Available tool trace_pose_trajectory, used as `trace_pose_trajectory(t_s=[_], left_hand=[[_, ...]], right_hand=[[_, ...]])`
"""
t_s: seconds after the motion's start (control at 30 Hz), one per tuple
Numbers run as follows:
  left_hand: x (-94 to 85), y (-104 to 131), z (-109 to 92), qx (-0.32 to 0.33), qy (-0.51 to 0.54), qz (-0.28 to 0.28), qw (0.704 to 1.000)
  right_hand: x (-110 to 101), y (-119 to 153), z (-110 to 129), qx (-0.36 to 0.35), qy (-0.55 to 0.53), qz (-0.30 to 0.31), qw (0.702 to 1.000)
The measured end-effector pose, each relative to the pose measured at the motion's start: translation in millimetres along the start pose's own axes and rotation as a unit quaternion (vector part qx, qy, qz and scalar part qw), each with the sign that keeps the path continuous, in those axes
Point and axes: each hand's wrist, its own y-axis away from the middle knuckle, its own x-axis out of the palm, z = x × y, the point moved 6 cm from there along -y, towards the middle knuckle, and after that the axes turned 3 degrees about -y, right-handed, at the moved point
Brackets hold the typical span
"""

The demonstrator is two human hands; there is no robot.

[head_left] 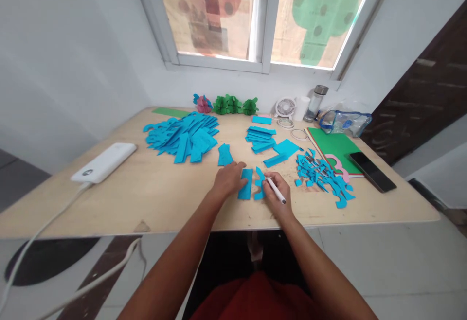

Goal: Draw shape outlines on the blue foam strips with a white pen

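Observation:
My right hand [279, 194] is closed round a white pen [276, 190], and its fingertips touch a curvy blue paper cutout [260, 184]. Just left of that cutout lies a blue paper rectangle [245, 185]. My left hand [229, 180] rests at the rectangle's left edge, fingers apart, with the thumb over the paper. Beyond my left hand is a small blue folded piece [225, 155]. A large pile of blue cutouts [182, 135] lies farther left. Blue folded strips [260, 137] are stacked ahead, and blue scraps [321, 171] are heaped on the right.
A white power bank [105, 162] with a cable lies at the left. Green paper [333, 147] and a phone [372, 171] are at the right. Along the wall stand paper ornaments [233, 104], a small fan [285, 107], a bottle [316, 102] and a clear pouch [345, 122].

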Motion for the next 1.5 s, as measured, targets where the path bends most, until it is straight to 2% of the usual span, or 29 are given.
trace_pose_trajectory(t_s=[0.13, 0.23, 0.53, 0.67, 0.8, 0.9, 1.0, 1.13, 1.2, 1.4, 1.5], left_hand=[[3.5, -21.8, 6.3, 0.016, 0.009, 0.049, 0.999], [4.8, -27.5, 8.5, 0.012, 0.019, 0.057, 0.998], [7.8, -6.1, 9.3, -0.024, 0.083, -0.033, 0.996], [-10.8, -12.6, 33.9, -0.025, 0.113, -0.079, 0.99], [-41.9, -40.6, 74.0, -0.046, 0.108, -0.138, 0.983], [-50.1, -54.2, 90.6, -0.065, 0.091, -0.184, 0.977], [-35.7, -47.8, 82.4, -0.044, 0.069, -0.211, 0.974], [-3.3, -25.2, 55.4, 0.052, 0.045, -0.198, 0.978], [5.0, -19.0, 52.0, 0.076, 0.035, -0.195, 0.977], [0.5, -18.9, 70.8, 0.06, 0.017, -0.223, 0.973], [-4.2, -14.6, 70.0, 0.044, 0.021, -0.242, 0.969]], right_hand=[[0.2, 0.7, -0.5, 0.002, -0.006, -0.003, 1.0], [0.3, 0.8, -2.0, 0.008, -0.009, -0.006, 1.0], [1.1, 0.4, -5.1, 0.022, -0.033, -0.006, 0.999], [1.3, 1.1, -5.5, 0.026, -0.028, -0.005, 0.999], [2.2, 1.5, -5.5, 0.026, -0.028, 0.001, 0.999], [2.2, 1.5, -6.0, 0.027, -0.028, -0.005, 0.999], [2.6, 1.7, -6.6, 0.029, -0.028, -0.006, 0.999], [3.1, 2.0, -6.8, 0.027, -0.026, -0.005, 0.999], [3.4, 1.9, -6.9, 0.026, -0.024, -0.001, 0.999], [2.4, 0.8, -7.9, 0.02, -0.015, -0.008, 1.0], [2.0, 0.2, -9.2, 0.017, -0.013, -0.009, 1.0]])
